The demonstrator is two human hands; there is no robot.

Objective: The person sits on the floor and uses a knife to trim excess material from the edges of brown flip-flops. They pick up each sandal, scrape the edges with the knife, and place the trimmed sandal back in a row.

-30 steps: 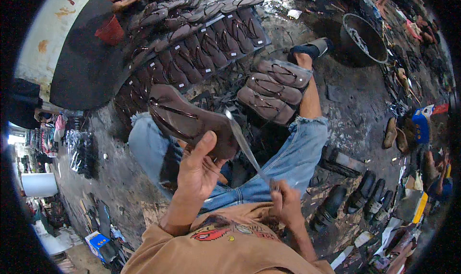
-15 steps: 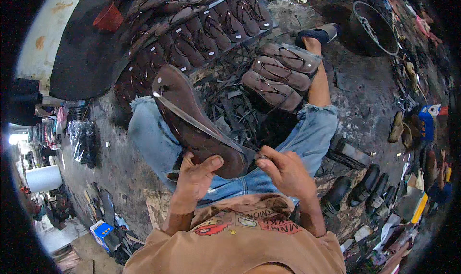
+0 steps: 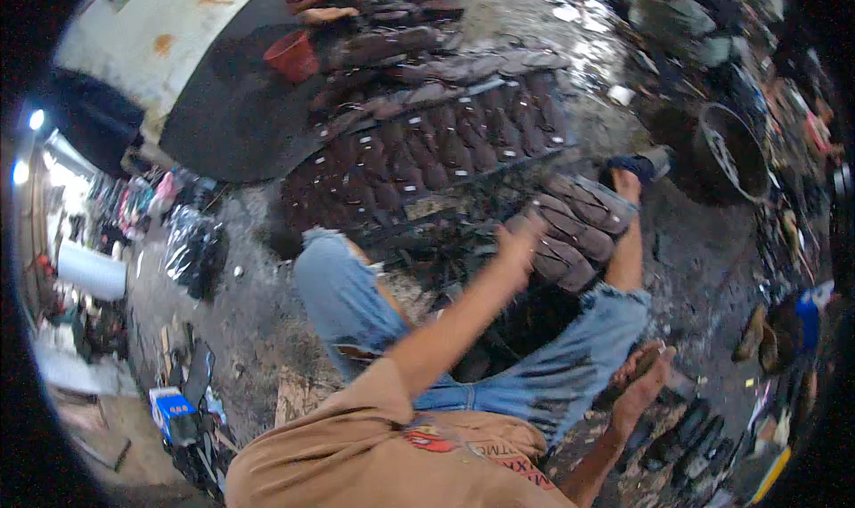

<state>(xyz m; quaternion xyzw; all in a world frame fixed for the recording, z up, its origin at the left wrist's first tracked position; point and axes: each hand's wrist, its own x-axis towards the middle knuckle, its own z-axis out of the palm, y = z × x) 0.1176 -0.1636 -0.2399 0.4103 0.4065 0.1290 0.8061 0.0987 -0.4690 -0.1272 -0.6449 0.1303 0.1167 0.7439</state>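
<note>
My left hand, blurred by motion, reaches forward to the left edge of a small group of brown thong sandals by my right foot. Its fingers are smeared, so whether it grips a sandal cannot be made out. Out to the right, beyond my right knee, my right hand is closed with curled fingers around something small and dark. What that thing is stays unclear. Dark scraps lie on the floor between my legs.
Rows of brown sandals lie ahead, beside a large black sheet and a red bucket. Another person's hand shows behind them. A dark round tub stands at the right; black slippers lie by my right arm.
The sandal has left my lap as my left hand stretched forward to the group of sandals. My right hand moved from the lap out to the right. The whole view has shifted.
</note>
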